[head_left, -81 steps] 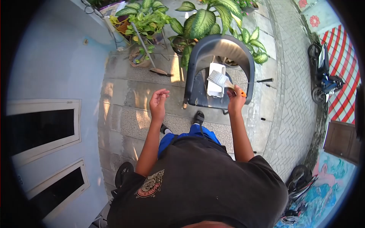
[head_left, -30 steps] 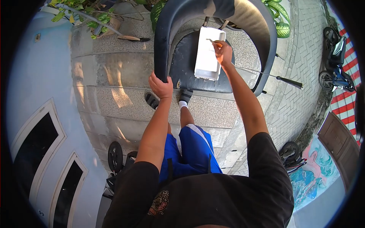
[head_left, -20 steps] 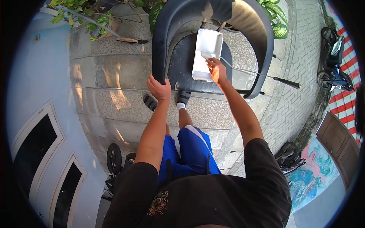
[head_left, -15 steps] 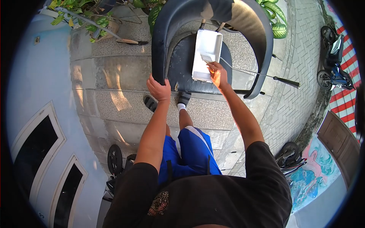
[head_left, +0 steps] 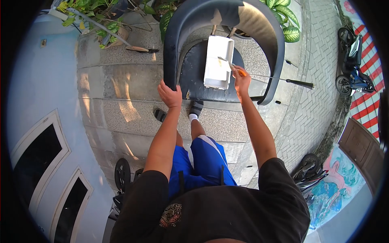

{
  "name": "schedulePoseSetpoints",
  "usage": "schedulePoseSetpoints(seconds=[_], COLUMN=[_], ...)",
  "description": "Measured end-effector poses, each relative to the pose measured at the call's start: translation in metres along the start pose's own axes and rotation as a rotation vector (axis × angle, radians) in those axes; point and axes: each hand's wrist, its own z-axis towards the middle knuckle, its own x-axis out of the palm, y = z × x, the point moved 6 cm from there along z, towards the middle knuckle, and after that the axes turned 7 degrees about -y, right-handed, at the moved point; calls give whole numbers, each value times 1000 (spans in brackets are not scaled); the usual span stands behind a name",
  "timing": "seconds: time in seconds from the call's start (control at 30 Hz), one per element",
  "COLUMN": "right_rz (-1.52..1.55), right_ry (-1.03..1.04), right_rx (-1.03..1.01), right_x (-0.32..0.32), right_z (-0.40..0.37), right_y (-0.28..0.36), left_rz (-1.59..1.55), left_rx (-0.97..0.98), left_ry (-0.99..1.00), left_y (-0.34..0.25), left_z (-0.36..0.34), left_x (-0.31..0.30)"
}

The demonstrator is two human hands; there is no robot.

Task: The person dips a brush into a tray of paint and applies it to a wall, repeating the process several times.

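My left hand is closed round the lower end of the left arm of a worn black armchair. On the seat lies a white rectangular paint tray, its inside coated white. My right hand grips the orange handle of what looks like a paintbrush. The brush's flat end points left over the tray, seen nearly edge-on. A thin metal rod with a black handle passes behind my right hand and sticks out across the chair's right arm; its far end is hidden.
Potted plants and a brush-like tool are at the upper left. A pale blue wall with windows stands at left. Motorbikes are parked at right, beyond the paved lane. My sandalled feet are at the chair's front.
My right hand has drawn back rightward from over the tray to beside its right edge, turning the brush edge-on. The left hand keeps its grip on the chair arm.
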Motion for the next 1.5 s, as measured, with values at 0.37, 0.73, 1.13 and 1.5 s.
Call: schedulePoseSetpoints(seconds=[0.37,0.73,1.13,1.5], right_rz=[1294,1037,1030,935], right_ry=[111,508,786,935], right_rx=[795,650,636,584], right_x=[-40,68,224,338], right_z=[-90,-198,-317,-375], right_y=[93,256,388,460], left_rz=[-528,-792,-945,-962], left_rx=[-62,-319,-276,-370], left_ry=[489,151,-334,-546], left_y=[34,109,251,345], left_z=[16,36,69,53], left_x=[-134,-345,-552,-623])
